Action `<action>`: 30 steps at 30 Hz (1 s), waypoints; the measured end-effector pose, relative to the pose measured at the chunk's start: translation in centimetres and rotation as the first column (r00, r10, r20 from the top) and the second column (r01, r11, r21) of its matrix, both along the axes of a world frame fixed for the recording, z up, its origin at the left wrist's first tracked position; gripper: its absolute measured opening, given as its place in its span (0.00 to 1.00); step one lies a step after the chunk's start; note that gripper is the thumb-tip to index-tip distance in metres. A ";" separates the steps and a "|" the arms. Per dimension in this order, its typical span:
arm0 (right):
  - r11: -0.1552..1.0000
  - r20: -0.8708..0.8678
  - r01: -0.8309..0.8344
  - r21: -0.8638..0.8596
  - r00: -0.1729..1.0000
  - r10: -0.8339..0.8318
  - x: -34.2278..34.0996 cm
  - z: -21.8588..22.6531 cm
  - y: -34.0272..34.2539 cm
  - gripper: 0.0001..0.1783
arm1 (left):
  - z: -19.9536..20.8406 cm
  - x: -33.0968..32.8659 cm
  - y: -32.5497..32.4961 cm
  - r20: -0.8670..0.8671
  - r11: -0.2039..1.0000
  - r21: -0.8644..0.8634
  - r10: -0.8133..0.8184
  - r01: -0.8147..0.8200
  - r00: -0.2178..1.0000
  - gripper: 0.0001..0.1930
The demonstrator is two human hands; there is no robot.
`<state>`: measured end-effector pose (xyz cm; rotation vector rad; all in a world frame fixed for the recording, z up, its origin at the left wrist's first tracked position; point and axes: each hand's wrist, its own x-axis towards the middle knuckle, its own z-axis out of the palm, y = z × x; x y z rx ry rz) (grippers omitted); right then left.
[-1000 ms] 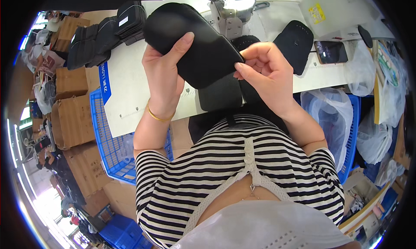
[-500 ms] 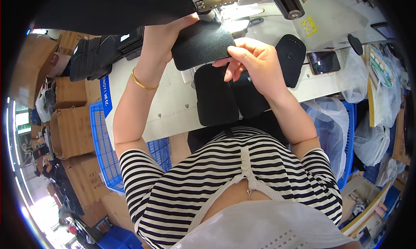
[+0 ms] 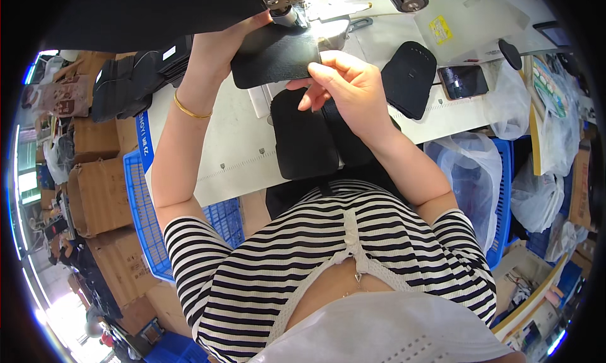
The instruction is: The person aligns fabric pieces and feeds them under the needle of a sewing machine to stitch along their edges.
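Note:
A black fabric panel (image 3: 273,59) with rounded corners lies under the sewing machine's presser area (image 3: 289,16), lit by a bright lamp. At its left side my left hand (image 3: 218,52) holds the panel, one finger stretched along the far edge by the machine; a dark shape above hides part of the hand. My right hand (image 3: 346,85) pinches the panel's near right corner between thumb and fingers, the other fingers curled below. Just nearer to me, a black rounded pad (image 3: 305,139) lies on the white table, with another dark piece (image 3: 348,139) beside it, partly under my right wrist.
Stacked black pieces (image 3: 129,85) are at the left, and another black piece (image 3: 410,79) at the right beside a phone (image 3: 464,82). Blue plastic baskets (image 3: 140,205) flank the white table (image 3: 233,161). Scissors-like handles (image 3: 361,24) lie behind the panel. Cardboard boxes (image 3: 101,192) stand left.
The whole view has shifted, so the scene sits slightly further left and higher. Both hands keep their hold on the panel, which stays in nearly the same place by the machine.

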<state>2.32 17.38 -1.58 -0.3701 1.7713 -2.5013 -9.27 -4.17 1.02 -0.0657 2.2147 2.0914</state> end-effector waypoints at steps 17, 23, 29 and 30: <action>0.995 -0.129 0.094 0.038 0.988 -0.089 0.8 -1.4 -0.4 0.15 | 0.9 7.2 2.6 -0.724 0.813 -0.581 -0.505 -0.022 0.470 0.19; 0.998 -0.102 0.045 -0.032 0.994 -0.049 1.4 -1.3 -1.1 0.16 | 0.0 9.1 3.2 -0.739 0.639 -0.655 -0.653 -0.403 0.166 0.17; 0.993 -0.061 0.005 -0.119 0.998 -0.012 2.0 -1.7 -1.7 0.14 | -0.4 9.2 3.8 -0.780 0.671 -0.543 -0.626 -0.505 0.007 0.16; 0.991 -0.057 0.000 -0.137 0.998 -0.008 2.0 -1.6 -1.7 0.14 | -0.4 9.1 3.8 -0.780 0.672 -0.543 -0.626 -0.504 0.006 0.16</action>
